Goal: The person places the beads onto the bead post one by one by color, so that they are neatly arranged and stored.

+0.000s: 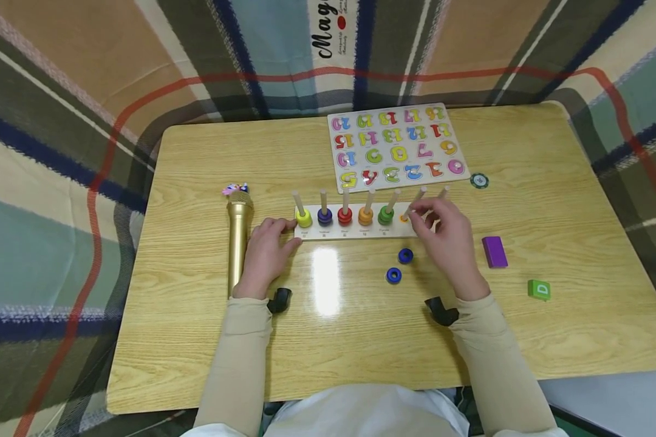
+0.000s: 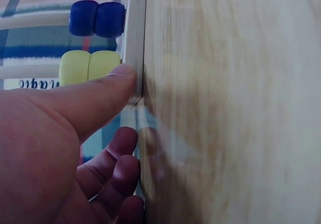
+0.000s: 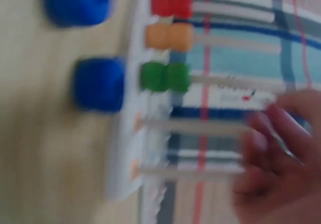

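Note:
A white peg board (image 1: 355, 232) stands on the table, with two rings each on its yellow, blue, red, orange and green pegs. My left hand (image 1: 266, 255) holds the board's left end, thumb at the front edge beside the yellow rings (image 2: 90, 67). My right hand (image 1: 445, 233) is up by the tops of the two bare pegs (image 3: 193, 126) at the right end. Its fingers are loosely bent, with nothing visible in them; the right wrist view is blurred. Two loose blue rings (image 1: 406, 255) lie in front of the board, nearest the right hand.
A gold microphone (image 1: 237, 243) lies left of the left hand. Behind the peg board is a number puzzle board (image 1: 379, 141), with a dark round chip (image 1: 479, 181) by its corner. A purple block (image 1: 494, 252) and a green letter block (image 1: 539, 289) sit at the right.

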A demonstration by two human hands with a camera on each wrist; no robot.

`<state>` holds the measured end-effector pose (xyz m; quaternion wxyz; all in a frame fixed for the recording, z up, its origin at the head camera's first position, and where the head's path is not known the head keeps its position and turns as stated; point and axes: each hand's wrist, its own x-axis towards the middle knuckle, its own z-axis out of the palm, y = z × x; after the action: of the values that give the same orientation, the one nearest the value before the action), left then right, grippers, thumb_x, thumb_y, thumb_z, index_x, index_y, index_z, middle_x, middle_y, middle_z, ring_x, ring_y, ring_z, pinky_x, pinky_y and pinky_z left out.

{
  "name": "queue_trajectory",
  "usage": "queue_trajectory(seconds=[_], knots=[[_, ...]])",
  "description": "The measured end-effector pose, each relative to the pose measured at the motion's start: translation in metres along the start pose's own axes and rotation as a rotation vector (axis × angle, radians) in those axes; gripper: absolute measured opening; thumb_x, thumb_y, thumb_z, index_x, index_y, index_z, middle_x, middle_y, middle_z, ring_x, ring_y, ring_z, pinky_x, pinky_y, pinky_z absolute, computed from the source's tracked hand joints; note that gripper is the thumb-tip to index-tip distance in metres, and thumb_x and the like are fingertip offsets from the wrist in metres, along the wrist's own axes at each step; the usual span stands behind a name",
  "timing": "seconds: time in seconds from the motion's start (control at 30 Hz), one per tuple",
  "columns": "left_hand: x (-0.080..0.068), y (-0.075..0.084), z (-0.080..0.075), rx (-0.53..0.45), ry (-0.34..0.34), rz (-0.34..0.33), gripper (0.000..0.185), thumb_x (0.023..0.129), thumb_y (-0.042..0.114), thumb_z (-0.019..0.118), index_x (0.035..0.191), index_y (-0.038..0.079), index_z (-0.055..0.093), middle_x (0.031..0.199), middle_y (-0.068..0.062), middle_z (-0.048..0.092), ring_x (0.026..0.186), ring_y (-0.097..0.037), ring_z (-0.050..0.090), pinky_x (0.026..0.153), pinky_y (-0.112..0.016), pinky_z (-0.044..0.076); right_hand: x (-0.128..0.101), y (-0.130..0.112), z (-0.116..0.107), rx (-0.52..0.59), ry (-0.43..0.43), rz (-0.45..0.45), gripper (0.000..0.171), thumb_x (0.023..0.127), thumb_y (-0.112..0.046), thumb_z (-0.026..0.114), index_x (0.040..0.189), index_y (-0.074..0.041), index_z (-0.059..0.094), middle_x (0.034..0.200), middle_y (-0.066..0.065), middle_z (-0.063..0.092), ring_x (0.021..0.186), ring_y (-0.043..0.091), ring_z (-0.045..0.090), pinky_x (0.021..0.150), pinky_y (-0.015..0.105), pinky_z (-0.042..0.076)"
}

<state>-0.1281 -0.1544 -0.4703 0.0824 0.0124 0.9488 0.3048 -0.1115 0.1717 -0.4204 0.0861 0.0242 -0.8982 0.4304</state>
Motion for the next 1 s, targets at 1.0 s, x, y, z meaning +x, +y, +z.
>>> queue_trajectory(seconds=[1.0], knots=[[-0.001, 0.001, 0.000, 0.009, 0.003, 0.000, 0.041, 0.097, 0.029, 0.070, 0.133, 0.011, 0.064, 0.129, -0.014, 0.060, 0.126, -0.037, 0.052, 0.110, -0.050, 0.040, -0.027, 0.039, -0.011, -0.198, -0.123, 0.031, 0.033, 0.092, -0.013, 0.075, 0.122, -0.004, 0.065, 0.112, 0.015, 0.066, 0.081, 0.022, 0.059, 0.066, 0.026, 0.043]])
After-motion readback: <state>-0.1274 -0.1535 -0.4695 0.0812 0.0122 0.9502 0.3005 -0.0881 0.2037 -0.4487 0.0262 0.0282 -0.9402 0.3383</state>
